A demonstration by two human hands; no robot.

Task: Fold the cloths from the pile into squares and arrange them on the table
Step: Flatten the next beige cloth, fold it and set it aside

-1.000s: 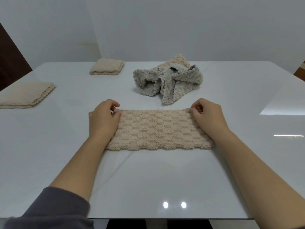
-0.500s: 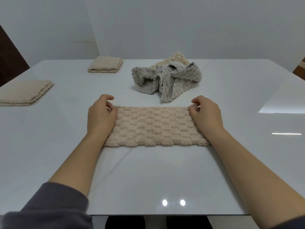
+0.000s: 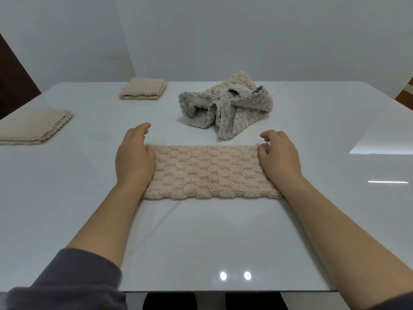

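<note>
The cloth (image 3: 210,171) lies on the worktop (image 3: 201,238) as a strip, long axis left to right, one end under each hand. The left hand (image 3: 134,157) has relaxed fingers, holding nothing. The right hand (image 3: 279,157) curls its fingers at the far corner; whether they pinch, I cannot tell. Both hands are equally near.

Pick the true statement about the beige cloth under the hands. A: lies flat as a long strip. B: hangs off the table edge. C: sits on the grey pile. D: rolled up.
A: the cloth lies flat on the table as a wide strip, left hand and right hand at its ends.
</note>
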